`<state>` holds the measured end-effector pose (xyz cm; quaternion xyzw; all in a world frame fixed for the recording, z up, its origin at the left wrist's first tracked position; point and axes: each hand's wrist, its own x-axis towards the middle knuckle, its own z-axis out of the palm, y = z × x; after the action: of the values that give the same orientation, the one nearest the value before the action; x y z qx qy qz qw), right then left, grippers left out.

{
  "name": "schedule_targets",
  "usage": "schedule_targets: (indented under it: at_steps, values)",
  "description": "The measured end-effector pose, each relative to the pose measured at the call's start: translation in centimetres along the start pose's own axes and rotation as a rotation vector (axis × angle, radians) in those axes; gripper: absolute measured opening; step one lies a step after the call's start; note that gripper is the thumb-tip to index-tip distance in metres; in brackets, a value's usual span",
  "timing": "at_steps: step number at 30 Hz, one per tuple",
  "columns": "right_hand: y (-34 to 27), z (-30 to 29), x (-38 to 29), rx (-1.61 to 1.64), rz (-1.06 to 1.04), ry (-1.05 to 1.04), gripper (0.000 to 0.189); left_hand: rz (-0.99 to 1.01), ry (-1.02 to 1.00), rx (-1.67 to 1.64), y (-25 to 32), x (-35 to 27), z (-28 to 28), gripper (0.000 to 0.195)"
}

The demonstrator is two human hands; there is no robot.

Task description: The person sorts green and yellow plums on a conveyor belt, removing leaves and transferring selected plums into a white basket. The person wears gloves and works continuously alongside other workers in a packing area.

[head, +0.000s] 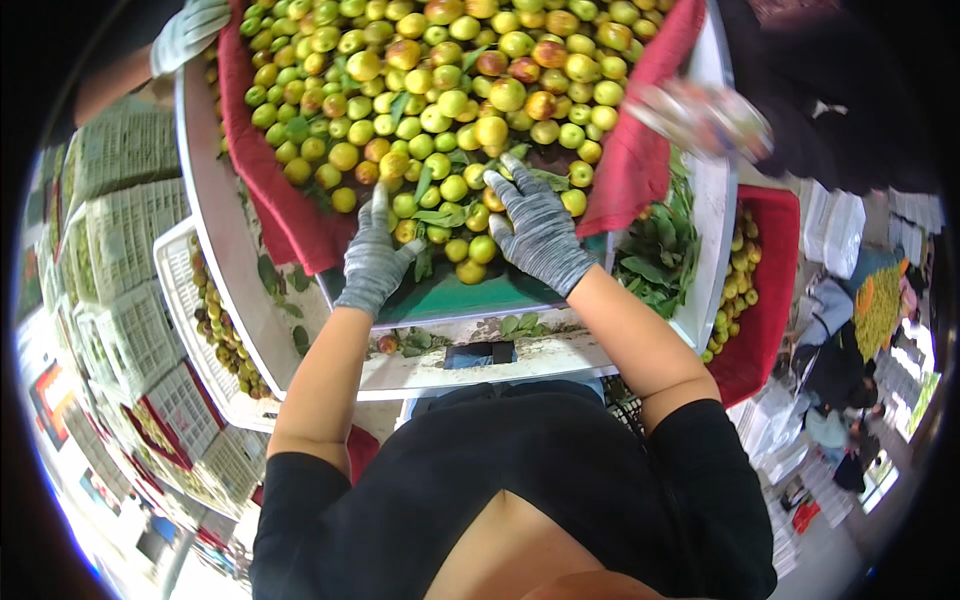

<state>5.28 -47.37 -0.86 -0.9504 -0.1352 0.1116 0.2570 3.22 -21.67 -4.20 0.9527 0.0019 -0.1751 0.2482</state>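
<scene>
A heap of small plum-like fruits (pixel 435 116), yellow-green with some red blush, spreads over the sorting table before me, with loose green leaves among them. My left hand (pixel 377 259), in a grey knit glove, lies at the near left of the heap, fingers apart and fingertips against fruit. In a matching glove, my right hand (pixel 541 229) reaches in from the right. Its spread, slightly bent fingers touch fruit, and I see nothing gripped in it. Between the two hands several fruits sit on the green surface (pixel 465 298) at the table's near end.
Red cloth (pixel 274 187) lines both sides of the heap. Leaves (pixel 660 251) fill a side channel at right. A white crate (pixel 176 274) and a red bin (pixel 772 300) hold fruit. Another person's gloved hand (pixel 191 34) rests at upper left; another's blurred hand (pixel 701 116) is at right.
</scene>
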Motion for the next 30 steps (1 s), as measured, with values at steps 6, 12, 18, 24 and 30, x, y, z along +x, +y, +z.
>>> schedule_targets:
  at_steps: [6,12,18,24,30]
  values:
    - [7.9,-4.5,-7.5,0.198,0.033,0.637,0.022,0.060,0.104,-0.284,-3.1,-0.1,1.9,0.096]
    - [27.8,-7.0,-32.2,0.050,1.140,1.169,0.025,0.007,0.021,0.039,-6.3,1.8,1.3,0.099]
    - [40.8,-1.9,-37.2,0.210,1.232,0.900,0.035,-0.083,-0.097,0.305,-5.5,3.6,0.8,0.105]
    - [43.2,0.1,-34.3,-0.005,1.287,0.475,0.038,-0.130,-0.133,0.480,-4.7,4.0,0.6,0.111]
    - [42.8,-2.6,-38.0,0.790,1.192,1.148,0.030,-0.160,-0.131,0.467,-5.8,4.5,0.9,0.107]
